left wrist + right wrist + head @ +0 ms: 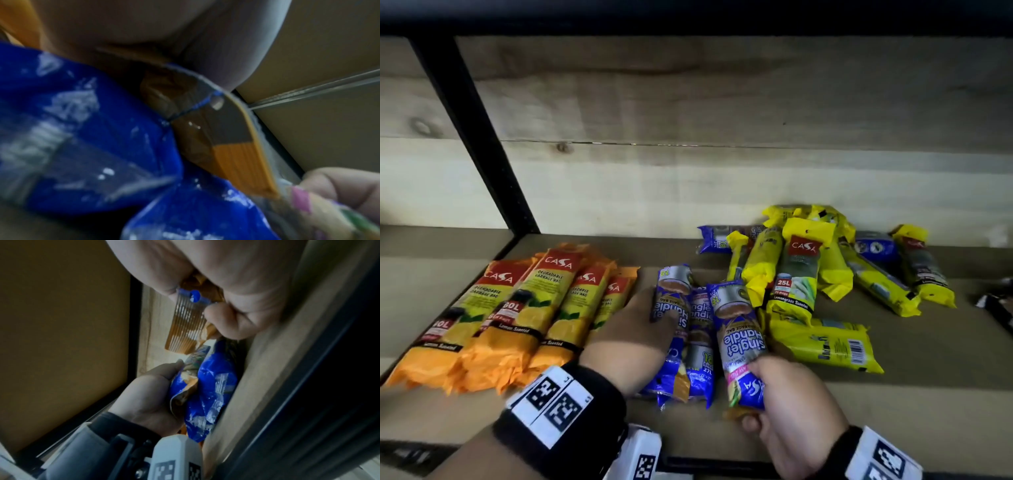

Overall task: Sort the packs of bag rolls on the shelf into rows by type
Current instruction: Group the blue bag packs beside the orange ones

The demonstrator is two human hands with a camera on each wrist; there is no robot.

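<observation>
**Blue packs mid-shelf, both hands engaged**

Your right hand [787, 394] clamps the near end of a blue plastic "Singlet Handle" bag-roll pack [739, 339]. Your left hand [635, 329], fingers straight, presses the side of the blue packs lying beside it [688, 342] on the wooden shelf [911, 394]. Orange packs [510, 318] sit in a row at left. A loose yellow heap [825, 267], with two more blue packs [714, 238] mixed in, crowds the right.
</observation>
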